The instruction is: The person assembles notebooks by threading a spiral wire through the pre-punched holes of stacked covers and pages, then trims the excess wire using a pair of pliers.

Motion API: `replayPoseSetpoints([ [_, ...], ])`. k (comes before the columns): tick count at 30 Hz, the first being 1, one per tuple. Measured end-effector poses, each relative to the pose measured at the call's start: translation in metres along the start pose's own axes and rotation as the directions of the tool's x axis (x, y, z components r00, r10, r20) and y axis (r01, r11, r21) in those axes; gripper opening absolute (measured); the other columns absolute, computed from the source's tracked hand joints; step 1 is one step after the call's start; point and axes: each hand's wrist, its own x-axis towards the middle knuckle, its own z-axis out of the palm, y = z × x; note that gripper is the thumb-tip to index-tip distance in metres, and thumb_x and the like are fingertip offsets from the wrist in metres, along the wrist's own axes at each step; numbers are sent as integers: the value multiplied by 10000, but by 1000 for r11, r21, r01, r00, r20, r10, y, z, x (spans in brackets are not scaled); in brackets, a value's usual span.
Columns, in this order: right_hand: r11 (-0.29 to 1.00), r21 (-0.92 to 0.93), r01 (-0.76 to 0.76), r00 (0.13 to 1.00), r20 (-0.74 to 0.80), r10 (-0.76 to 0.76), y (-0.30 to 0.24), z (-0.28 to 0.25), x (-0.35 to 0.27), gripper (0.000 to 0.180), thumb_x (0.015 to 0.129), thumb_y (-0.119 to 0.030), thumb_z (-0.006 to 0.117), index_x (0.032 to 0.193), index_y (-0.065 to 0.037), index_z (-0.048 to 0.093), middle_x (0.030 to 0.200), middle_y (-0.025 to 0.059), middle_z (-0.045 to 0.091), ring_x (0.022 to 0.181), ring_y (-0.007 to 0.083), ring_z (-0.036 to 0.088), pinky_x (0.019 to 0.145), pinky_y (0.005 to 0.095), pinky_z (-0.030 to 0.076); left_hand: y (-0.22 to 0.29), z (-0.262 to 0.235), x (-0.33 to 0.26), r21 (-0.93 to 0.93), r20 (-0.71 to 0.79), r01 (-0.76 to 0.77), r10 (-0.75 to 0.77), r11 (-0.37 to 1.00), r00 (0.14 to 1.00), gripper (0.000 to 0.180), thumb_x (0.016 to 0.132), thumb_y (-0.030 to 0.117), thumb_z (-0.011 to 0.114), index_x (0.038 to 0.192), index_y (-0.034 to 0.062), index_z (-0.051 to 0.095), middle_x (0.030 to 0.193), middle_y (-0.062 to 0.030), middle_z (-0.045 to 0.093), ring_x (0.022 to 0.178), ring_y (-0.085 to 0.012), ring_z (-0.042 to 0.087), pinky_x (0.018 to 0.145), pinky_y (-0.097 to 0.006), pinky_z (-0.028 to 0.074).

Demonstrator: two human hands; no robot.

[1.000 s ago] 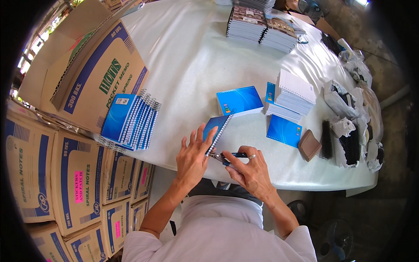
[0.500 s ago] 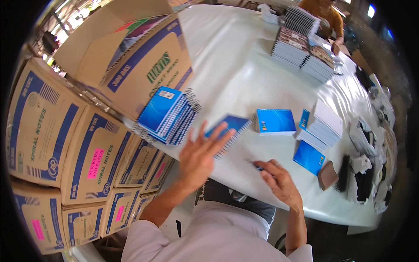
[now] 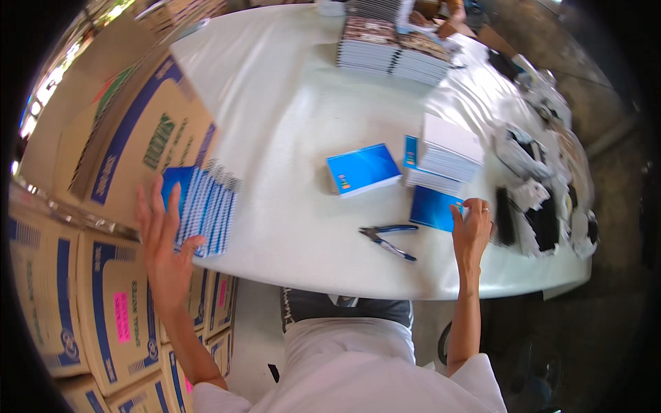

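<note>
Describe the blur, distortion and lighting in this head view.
Head view: fisheye bends the white table edge and leaves a black rim; the left hand and row of spiral notebooks are motion-smeared; the pliers and right hand look sharper; bright daylight washes out the tabletop.

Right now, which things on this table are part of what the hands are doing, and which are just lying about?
In use:
- left hand against the row of blue spiral notebooks
- right hand on a flat blue cover

Lying about:
- pliers
- single blue notebook
- far notebook stacks
- cardboard boxes
</note>
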Motion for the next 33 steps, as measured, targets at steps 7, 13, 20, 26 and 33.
replayPoseSetpoints([
  [7, 958, 170, -232, 972, 76, 222, 58, 21, 11, 613, 693, -205, 873, 1161, -26, 521, 1010, 142, 646, 1037, 339, 569, 874, 443, 424, 132, 109, 19, -515, 128, -282, 398, 809, 908, 644, 770, 55, 766, 1378, 131, 569, 1513, -99, 441, 1466, -391, 249, 1167, -540, 238],
  [13, 994, 97, -55, 983, 178, 37, 52, 32, 20, 739, 679, -127, 856, 1322, -37, 502, 1045, 107, 648, 1107, 293, 517, 962, 451, 327, 190, 172, 79, -808, 206, -24, 320, 589, 925, 630, 891, 87, 685, 1470, 134, 442, 1528, -83, 422, 1476, -390, 214, 1173, -489, 253],
  [20, 985, -34, 167, 933, 330, -146, 54, 15, 32, 487, 651, -178, 872, 1064, -72, 637, 1097, 92, 589, 1128, 281, 473, 997, 461, 306, 204, 218, 88, -769, 237, -20, 314, 639, 919, 622, 927, 120, 651, 1495, 160, 400, 1550, -113, 379, 1471, -414, 208, 1166, -510, 242],
  [26, 952, 12, 305, 856, 435, -280, 77, 15, 35, 459, 619, -200, 880, 967, -61, 616, 1039, 110, 584, 1110, 292, 479, 1011, 440, 305, 187, 216, 58, -571, 221, -102, 272, 815, 936, 606, 920, 108, 653, 1479, 186, 431, 1550, -119, 377, 1461, -435, 220, 1153, -571, 227],
  [33, 863, 467, 196, 821, 403, -404, 48, -41, 72, 341, 668, 34, 802, 966, -24, 645, 822, 89, 669, 801, 193, 644, 741, 366, 531, 132, 211, 44, -519, 169, -96, 212, 849, 963, 601, 927, 186, 661, 1480, 166, 428, 1544, -126, 383, 1450, -469, 221, 1125, -631, 215],
])
